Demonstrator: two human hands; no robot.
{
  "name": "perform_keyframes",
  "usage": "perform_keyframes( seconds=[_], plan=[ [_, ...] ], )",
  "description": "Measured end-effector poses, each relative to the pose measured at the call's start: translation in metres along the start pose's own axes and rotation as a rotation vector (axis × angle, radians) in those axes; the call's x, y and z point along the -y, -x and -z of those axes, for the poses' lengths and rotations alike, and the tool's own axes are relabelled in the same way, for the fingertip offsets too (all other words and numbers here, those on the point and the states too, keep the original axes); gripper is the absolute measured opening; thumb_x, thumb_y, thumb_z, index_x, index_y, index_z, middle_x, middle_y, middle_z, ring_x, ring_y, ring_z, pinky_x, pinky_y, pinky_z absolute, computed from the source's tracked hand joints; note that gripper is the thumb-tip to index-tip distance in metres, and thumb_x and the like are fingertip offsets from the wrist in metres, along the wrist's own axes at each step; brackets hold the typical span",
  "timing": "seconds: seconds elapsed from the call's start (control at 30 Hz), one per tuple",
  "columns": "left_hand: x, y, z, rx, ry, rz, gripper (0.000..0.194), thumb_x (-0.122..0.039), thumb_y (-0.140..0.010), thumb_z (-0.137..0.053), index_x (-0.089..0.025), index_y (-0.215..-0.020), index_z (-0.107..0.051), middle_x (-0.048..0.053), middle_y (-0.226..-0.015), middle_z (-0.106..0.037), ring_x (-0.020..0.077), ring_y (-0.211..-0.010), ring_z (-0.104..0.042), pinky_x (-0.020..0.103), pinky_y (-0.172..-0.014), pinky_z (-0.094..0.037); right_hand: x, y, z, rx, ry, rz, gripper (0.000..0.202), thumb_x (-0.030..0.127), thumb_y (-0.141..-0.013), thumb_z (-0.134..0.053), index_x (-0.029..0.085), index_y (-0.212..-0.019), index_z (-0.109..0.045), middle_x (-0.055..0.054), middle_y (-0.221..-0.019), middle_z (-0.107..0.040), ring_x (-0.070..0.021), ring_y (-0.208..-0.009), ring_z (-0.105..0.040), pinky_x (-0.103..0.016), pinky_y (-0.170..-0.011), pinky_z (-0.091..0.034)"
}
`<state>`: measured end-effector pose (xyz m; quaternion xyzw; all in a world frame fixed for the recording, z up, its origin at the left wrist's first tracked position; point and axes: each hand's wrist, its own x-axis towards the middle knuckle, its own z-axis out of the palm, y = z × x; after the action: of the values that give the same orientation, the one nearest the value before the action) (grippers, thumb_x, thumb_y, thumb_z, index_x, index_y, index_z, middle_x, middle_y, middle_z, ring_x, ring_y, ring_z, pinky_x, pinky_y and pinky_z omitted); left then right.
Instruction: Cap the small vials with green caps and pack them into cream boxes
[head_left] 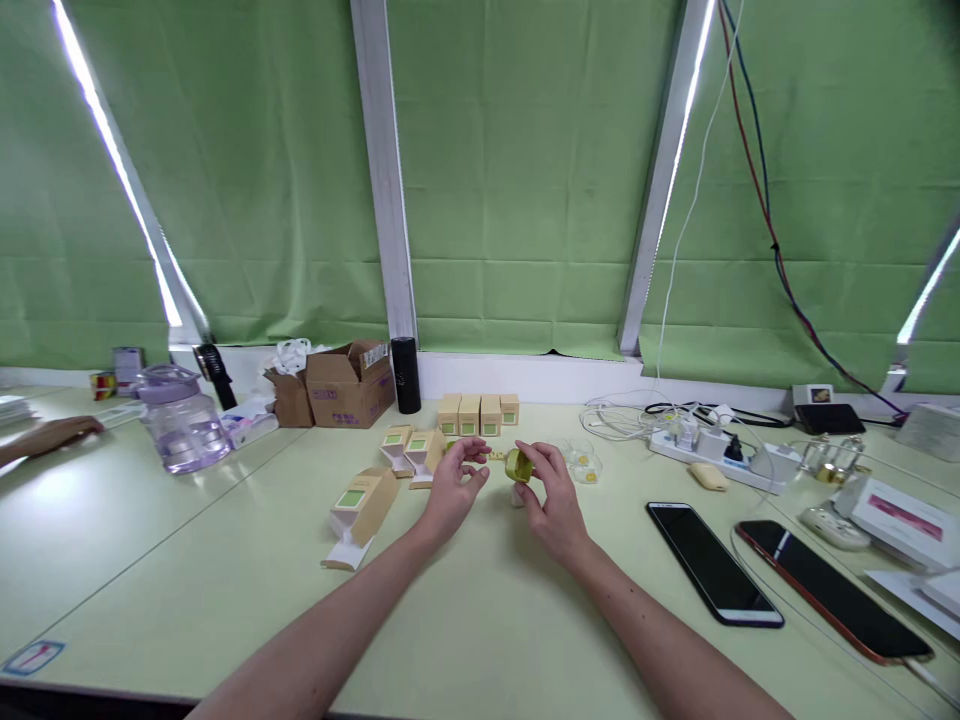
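My right hand (553, 500) is closed on a small olive-yellow cup-shaped piece (517, 465), which looks see-through and is tilted between thumb and fingers. Just left of it, my left hand (456, 488) hovers with fingers curved and thumb apart, and I see nothing held in it. Small yellowish bits (496, 456) show between the hands, too small to name. Below the cup-shaped piece is a little pale object (517, 496), partly covered. Left of my left hand stand two opened kraft boxes, one of them a near box (424, 452). A larger opened box (364, 510) lies closer, its flap out.
Several closed kraft boxes (469, 414) stand behind. Clear plastic pieces (583, 462) lie right of my hands. Further right are a phone (715, 562), another phone (832, 590) and a power strip (712, 457). A purple jug (182, 420) and another person's hand (64, 433) are left.
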<state>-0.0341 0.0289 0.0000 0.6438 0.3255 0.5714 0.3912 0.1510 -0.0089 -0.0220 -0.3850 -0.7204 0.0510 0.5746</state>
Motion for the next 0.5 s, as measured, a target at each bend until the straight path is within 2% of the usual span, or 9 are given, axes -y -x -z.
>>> perform_keyframes(
  seconds=[0.13, 0.27, 0.37, 0.5],
  plan=[
    [-0.011, 0.008, -0.001, 0.091, -0.246, -0.184, 0.051, -0.016, -0.081, -0.070, -0.024, -0.130, -0.058, 0.011, -0.132, -0.063, 0.0264, -0.119, -0.058, 0.042, -0.095, -0.049, 0.001, -0.001, 0.002, 0.009, 0.039, 0.083, 0.063, 0.007, -0.091, -0.050, 0.029, -0.149, -0.044, -0.012, -0.135, -0.055, -0.0266, -0.123, -0.059, -0.045, -0.098, -0.059],
    [-0.016, 0.012, -0.002, 0.130, -0.376, -0.317, 0.060, -0.012, -0.080, -0.072, -0.029, -0.135, -0.057, 0.010, -0.134, -0.061, 0.0291, -0.126, -0.052, 0.044, -0.096, -0.050, 0.001, -0.003, 0.003, 0.020, 0.060, 0.167, 0.049, 0.007, -0.091, -0.051, 0.026, -0.136, -0.050, -0.012, -0.129, -0.061, -0.0266, -0.118, -0.062, -0.045, -0.095, -0.060],
    [-0.014, 0.011, -0.002, 0.146, -0.422, -0.358, 0.059, -0.012, -0.081, -0.074, -0.029, -0.135, -0.058, 0.010, -0.133, -0.062, 0.0299, -0.127, -0.052, 0.046, -0.099, -0.050, 0.001, -0.003, 0.004, 0.053, 0.110, 0.205, 0.039, 0.007, -0.092, -0.050, 0.024, -0.126, -0.055, -0.014, -0.130, -0.061, -0.0274, -0.123, -0.060, -0.046, -0.099, -0.058],
    [-0.010, 0.009, -0.002, 0.146, -0.446, -0.390, 0.048, -0.011, -0.082, -0.074, -0.027, -0.126, -0.064, 0.009, -0.126, -0.065, 0.0289, -0.124, -0.054, 0.050, -0.106, -0.047, 0.001, -0.003, 0.003, 0.064, 0.149, 0.247, 0.037, 0.006, -0.094, -0.047, 0.022, -0.126, -0.057, -0.016, -0.132, -0.060, -0.0277, -0.125, -0.061, -0.047, -0.099, -0.059]
  ],
)
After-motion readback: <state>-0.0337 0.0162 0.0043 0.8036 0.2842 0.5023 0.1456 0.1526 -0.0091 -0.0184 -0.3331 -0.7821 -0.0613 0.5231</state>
